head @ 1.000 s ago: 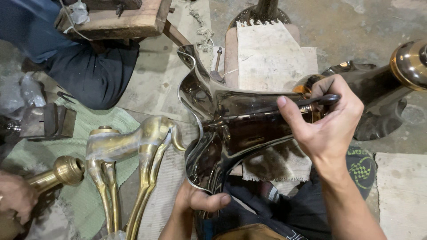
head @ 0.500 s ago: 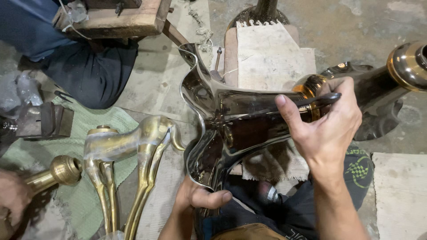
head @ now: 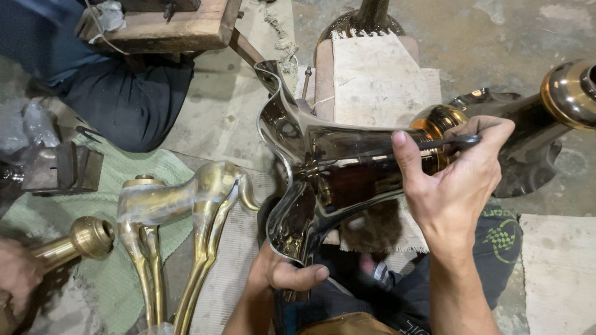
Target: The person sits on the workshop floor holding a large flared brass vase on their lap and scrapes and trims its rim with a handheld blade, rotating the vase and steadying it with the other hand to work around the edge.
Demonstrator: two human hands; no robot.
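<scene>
Even, soft overhead light; bright glare streaks on polished metal piece [head: 335, 174] at centre | slight blur at nine o'clock edge; mild wide-angle stretch at corners

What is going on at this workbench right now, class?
A person steadies a shiny, dark polished metal casting with flared legs on a cloth-covered block. The left hand grips its lower leg, while the right hand presses a thin dark metal rod along its upper side. Beside it, a duller brass casting lies on a green cloth. Another person's hand at the left edge holds a brass fitting.
</scene>
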